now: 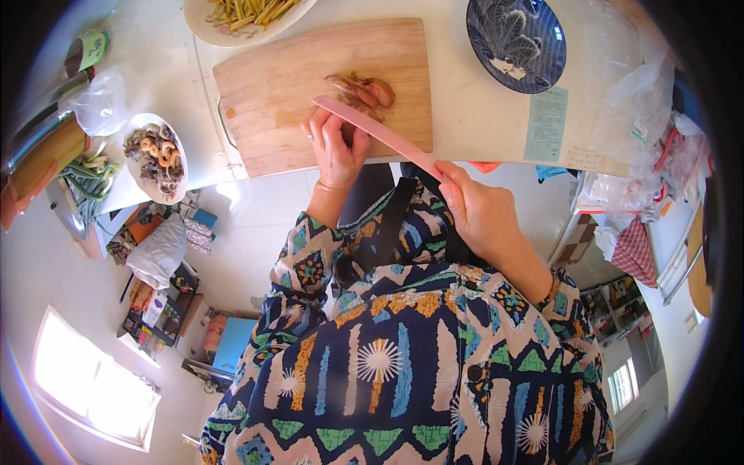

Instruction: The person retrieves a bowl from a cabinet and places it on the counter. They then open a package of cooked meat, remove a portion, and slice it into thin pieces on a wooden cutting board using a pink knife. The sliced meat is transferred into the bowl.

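My right hand grips the handle end of a pink-bladed kitchen knife, which slants up to the left over the near part of a wooden cutting board. At the blade's far end, my left hand has its fingers curled against the near side of the knife. Part of those fingers is hidden by the blade, so whether they pinch anything cannot be seen. Just beyond the knife lies a reddish-brown piece of cooked or cured meat, with thinner pieces beside it, partly covered by the blade.
Behind the board is a plate of cut green stalks. A dark blue leaf-patterned dish stands to the right, near a printed slip and plastic bags. Leftward are an oval dish of shrimp and other seafood, and scallions.
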